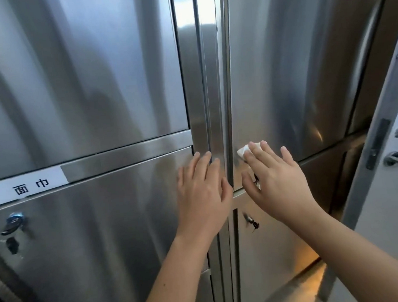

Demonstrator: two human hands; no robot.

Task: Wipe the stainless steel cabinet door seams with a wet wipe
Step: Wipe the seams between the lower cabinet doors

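The right hand [277, 180] presses the wet wipe [242, 151] with straight fingers against the right cabinet door [294, 73], just beside the central vertical seam [223, 78]. The left hand [200, 188] rests flat, fingers released. No wiped stretch shows, so most seams probably remain.

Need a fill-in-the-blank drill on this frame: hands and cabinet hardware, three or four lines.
The right hand presses the wet wipe just ____ of the centre seam.
The left hand lies flat, holding ____.
The key at far left has a ____ head.
The label with black characters is ____.
Missing: right; nothing; blue; white.
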